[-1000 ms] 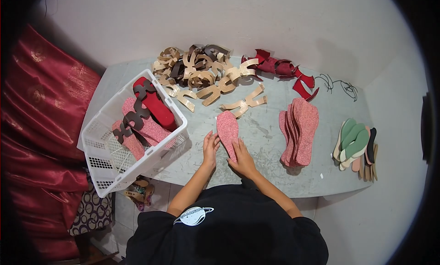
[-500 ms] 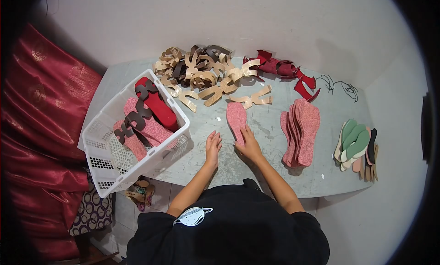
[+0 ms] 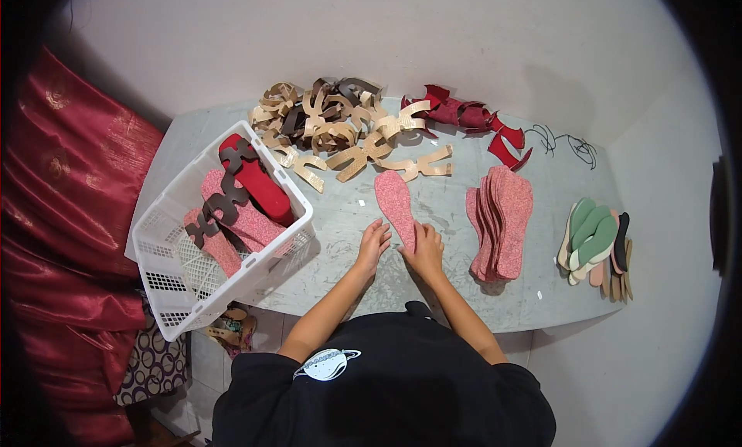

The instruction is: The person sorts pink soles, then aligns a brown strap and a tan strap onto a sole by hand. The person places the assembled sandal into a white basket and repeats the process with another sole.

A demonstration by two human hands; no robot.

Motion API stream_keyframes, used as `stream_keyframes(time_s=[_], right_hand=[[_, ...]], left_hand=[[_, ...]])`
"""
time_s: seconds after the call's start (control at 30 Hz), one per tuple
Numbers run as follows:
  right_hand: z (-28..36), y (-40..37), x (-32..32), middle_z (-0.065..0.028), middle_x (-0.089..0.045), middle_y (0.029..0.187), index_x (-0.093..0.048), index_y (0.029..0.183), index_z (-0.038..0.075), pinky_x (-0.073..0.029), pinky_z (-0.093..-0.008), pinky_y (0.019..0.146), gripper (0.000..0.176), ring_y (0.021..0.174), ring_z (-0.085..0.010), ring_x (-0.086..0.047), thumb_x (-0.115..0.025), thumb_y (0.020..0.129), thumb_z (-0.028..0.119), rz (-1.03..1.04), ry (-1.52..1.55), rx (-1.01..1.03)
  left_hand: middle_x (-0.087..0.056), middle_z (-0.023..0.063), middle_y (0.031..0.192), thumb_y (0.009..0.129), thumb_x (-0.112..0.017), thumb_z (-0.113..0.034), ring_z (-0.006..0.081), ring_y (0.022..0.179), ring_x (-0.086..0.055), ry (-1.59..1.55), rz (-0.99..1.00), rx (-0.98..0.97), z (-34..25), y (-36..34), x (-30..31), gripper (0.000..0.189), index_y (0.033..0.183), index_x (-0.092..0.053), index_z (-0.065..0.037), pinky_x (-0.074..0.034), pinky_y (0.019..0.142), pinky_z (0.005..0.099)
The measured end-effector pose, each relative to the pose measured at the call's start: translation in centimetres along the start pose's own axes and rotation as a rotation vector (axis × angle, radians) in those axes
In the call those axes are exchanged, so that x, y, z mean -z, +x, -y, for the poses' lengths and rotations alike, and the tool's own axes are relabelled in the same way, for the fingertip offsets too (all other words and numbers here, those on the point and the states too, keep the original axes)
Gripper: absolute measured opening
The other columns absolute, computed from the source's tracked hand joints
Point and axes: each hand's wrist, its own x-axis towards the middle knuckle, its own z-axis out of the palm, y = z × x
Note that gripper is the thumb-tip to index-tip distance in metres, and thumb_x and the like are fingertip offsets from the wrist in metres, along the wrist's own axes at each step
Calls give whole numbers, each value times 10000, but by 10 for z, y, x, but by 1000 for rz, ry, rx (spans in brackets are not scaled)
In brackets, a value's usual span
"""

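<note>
A pink speckled shoe insole [image 3: 396,203] lies on the grey table in front of me, its wide end pointing away. My right hand [image 3: 424,251] grips its narrow end, thumb on one side and fingers along the other. My left hand [image 3: 374,246] is just left of the insole, with its fingers loosely bent and apart, holding nothing. To the right is a stack of similar pink insoles [image 3: 513,223], fanned out slightly. Gold strap pieces [image 3: 417,164] lie beyond the held insole.
A white plastic basket [image 3: 300,224] at left holds pink insoles, dark straps and a red sole. Gold and brown straps [image 3: 332,134] are heaped at the back beside red pieces [image 3: 468,116] and black cord [image 3: 568,144]. Green-topped soles [image 3: 599,234] lie at the right edge.
My left hand has moved right, closer to the insole. My right hand has shifted slightly down around its narrow end. The whole view has shifted a little.
</note>
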Motion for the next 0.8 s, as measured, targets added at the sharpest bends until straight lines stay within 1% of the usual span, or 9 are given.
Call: stream_keyframes(time_s=[0.1,0.2,0.3,0.4,0.43,0.57,0.67,0.77,0.8], right_hand=[[-3,6,-1,-153,-436,1125,-413,1254,64,-369,-423,846,743,1008,-338,-421,-732,611,254,81,31,-7],[-9,5,-7,-170,-441,1101,-405,1256,53,-360,-425,850,766,982,-337,-428,-733,599,268,39,140,22],[-6,-8,-13,-184,-440,1092,-385,1270,49,-355,-424,850,782,978,-337,-429,-732,618,306,34,183,97],[-1,-24,-16,-184,-444,1082,-365,1284,48,-352,-418,849,803,977,-337,-430,-728,637,358,75,195,105],[0,-28,-14,-169,-450,1092,-381,1278,53,-347,-417,848,785,983,-332,-431,-714,658,400,100,213,82],[3,-33,-1,-152,-452,1109,-431,1249,74,-340,-422,852,712,1013,-328,-425,-694,676,405,110,95,72],[0,-26,4,-151,-457,1119,-462,1222,92,-346,-439,835,637,1021,-328,-423,-669,699,391,67,33,141],[-3,-14,3,-146,-467,1118,-507,1170,100,-343,-437,847,553,1038,-319,-420,-670,705,353,64,76,150],[-3,-8,3,-137,-467,1116,-512,1165,102,-339,-434,858,530,1047,-317,-417,-666,714,333,51,112,150]], left_hand=[[-480,87,1225,881,-495,-257,175,1067,-481,9,18,-2,2,2,1,475,1295,-338,-84,-372,902,302],[-484,89,1222,883,-489,-259,179,1072,-480,21,22,-11,2,-2,4,463,1288,-344,-86,-367,908,303],[-487,88,1220,884,-485,-258,180,1074,-480,9,31,-10,0,-8,7,452,1281,-350,-89,-363,914,304],[-498,84,1205,881,-489,-256,169,1055,-487,2,37,-13,-1,-16,9,445,1273,-359,-87,-370,902,296],[-506,80,1192,878,-495,-255,159,1038,-493,10,37,-19,-1,-18,11,444,1267,-366,-85,-377,890,290],[-520,64,1166,877,-502,-254,137,991,-504,71,8,-26,-1,-21,17,437,1259,-379,-79,-390,860,275],[-532,50,1141,880,-503,-257,120,963,-506,104,2,-50,-6,-19,20,422,1247,-396,-78,-396,845,265],[-534,36,1146,891,-487,-271,111,954,-507,143,39,-63,-22,-14,16,394,1232,-414,-87,-392,835,263],[-535,29,1149,892,-483,-280,108,957,-508,190,64,-117,-30,-11,13,384,1222,-425,-92,-387,831,265]])
